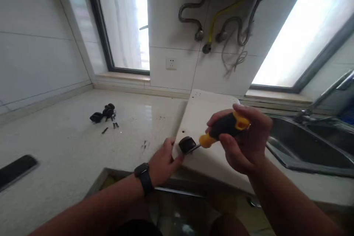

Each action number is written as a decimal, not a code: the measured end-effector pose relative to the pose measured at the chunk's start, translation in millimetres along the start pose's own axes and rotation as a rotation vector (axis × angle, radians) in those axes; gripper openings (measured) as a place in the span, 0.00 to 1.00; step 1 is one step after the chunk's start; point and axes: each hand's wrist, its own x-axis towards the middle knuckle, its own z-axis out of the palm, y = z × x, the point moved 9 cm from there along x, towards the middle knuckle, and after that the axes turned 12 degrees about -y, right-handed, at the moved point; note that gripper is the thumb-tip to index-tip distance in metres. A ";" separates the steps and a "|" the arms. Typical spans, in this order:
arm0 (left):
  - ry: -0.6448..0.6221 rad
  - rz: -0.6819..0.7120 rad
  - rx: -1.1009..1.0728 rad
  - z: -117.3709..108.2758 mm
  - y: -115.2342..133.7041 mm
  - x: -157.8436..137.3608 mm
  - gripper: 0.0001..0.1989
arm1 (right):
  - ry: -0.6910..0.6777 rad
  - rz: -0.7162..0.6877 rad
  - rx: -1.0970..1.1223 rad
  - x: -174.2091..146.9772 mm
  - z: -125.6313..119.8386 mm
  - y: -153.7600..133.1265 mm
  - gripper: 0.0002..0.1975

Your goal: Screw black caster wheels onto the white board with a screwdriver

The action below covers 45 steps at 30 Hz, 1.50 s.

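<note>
My right hand (249, 138) is closed around the yellow and black handle of a screwdriver (225, 127). Its metal shaft slants down to the left, and the tip meets the base of a black caster wheel (187, 144). That caster stands on the near left corner of a white board (212, 108) lying on the counter. With fingers at the board's left edge and thumb beside the caster, my left hand (164, 160) grips the corner; some of its fingertips are hidden. A dark hole shows in the board just behind the caster.
Several black casters (103, 112) and loose screws (114, 125) lie on the countertop (83, 162) at left. A dark flat object (18, 169) is at the far left edge. At right is a metal sink (312, 143) with a faucet (320, 97). Below the front edge, a drawer appears open.
</note>
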 end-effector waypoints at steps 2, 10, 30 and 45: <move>0.006 0.030 0.002 1.1 0.1 -0.4 0.27 | -0.023 -0.021 -0.037 3.6 5.9 1.6 0.41; 0.026 0.055 0.008 0.9 -2.3 -1.1 0.28 | -0.092 0.037 -0.121 7.1 15.6 17.8 0.42; 0.015 0.089 -0.018 1.0 -3.8 -0.5 0.27 | -0.128 0.106 -0.199 14.0 19.7 22.4 0.38; -0.005 0.092 -0.001 1.0 -1.7 -1.8 0.26 | -0.275 -0.003 -0.320 38.5 36.8 -0.8 0.30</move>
